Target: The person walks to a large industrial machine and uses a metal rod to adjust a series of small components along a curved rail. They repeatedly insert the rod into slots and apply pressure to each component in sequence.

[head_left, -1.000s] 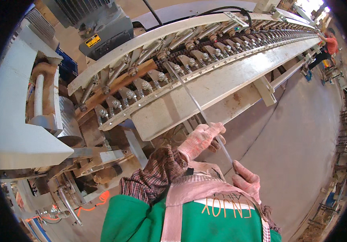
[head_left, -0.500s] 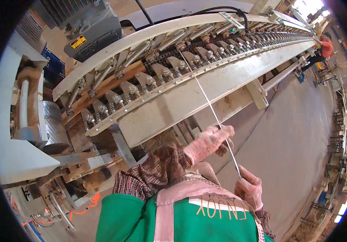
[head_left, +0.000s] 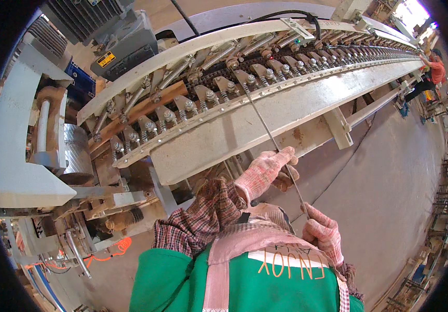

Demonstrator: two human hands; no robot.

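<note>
My left hand (head_left: 270, 170), in a dirty pinkish-white glove, has its fingers closed around a long thin metal rod (head_left: 263, 126). My right hand (head_left: 322, 231), gloved alike, grips the rod's lower end near my green-clad body. The rod slants up across a pale steel beam (head_left: 208, 143) to a row of spring-loaded bolts and angled brackets (head_left: 206, 98) beside a chain. A wooden bar (head_left: 167, 93) lies along that row at the left.
Grey motors (head_left: 120, 44) and a white machine housing with a steel roller (head_left: 77, 151) stand at left. An orange coiled hose (head_left: 114, 248) hangs below. A co-worker in red (head_left: 434, 70) is at the machine's far end. Grey floor (head_left: 380, 177) lies at right.
The rod's upper tip has shifted rightward along the bolt row, away from the wooden bar. Both my hands keep hold of it, and the view has shifted slightly.
</note>
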